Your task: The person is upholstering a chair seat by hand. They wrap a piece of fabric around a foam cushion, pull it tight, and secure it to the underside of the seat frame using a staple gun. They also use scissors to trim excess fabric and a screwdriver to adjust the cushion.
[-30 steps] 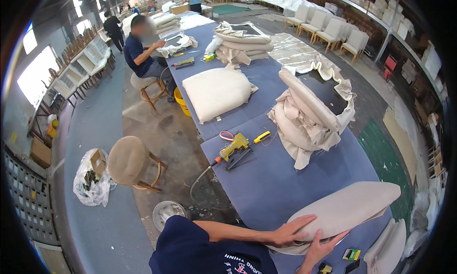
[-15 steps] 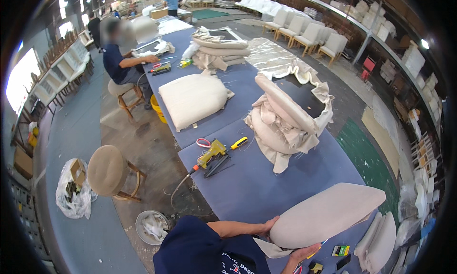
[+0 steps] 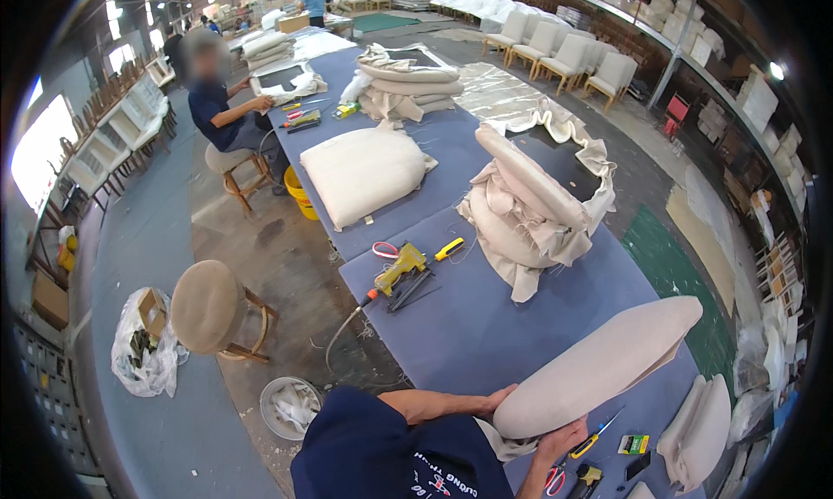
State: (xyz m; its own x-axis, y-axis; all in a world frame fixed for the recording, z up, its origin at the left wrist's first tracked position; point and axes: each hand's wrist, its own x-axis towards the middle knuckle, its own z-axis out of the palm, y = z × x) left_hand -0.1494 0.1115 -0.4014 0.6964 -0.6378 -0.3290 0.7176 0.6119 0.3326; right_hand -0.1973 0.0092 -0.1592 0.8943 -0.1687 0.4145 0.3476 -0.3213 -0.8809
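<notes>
A padded beige seat cushion (image 3: 599, 364) is tilted up on its edge over the near end of the blue-covered table (image 3: 451, 330). My left hand (image 3: 500, 398) grips its near left edge, fingers partly hidden behind it. Along the lower edge my right hand (image 3: 568, 435) is closed on the cushion and its loose fabric. Just right of that hand lie a yellow-handled screwdriver (image 3: 592, 440), red-handled scissors (image 3: 554, 480) and a staple gun (image 3: 587, 476), partly cut off. A small green-and-yellow box (image 3: 633, 444) and a black phone-like object (image 3: 638, 465) are close by.
Farther up the table are a yellow staple gun (image 3: 401, 269) with a hose, another screwdriver (image 3: 449, 249), stacked covers (image 3: 529, 213) and a cushion (image 3: 369, 173). Folded cushions (image 3: 697, 434) lie at right. A stool (image 3: 208, 306) and bucket (image 3: 289, 408) stand left; a co-worker (image 3: 217, 104) sits beyond.
The cushion has been tipped steeper onto its edge, with both hands still on it. More of the tools beside my right hand now shows. The co-worker's hands have shifted.
</notes>
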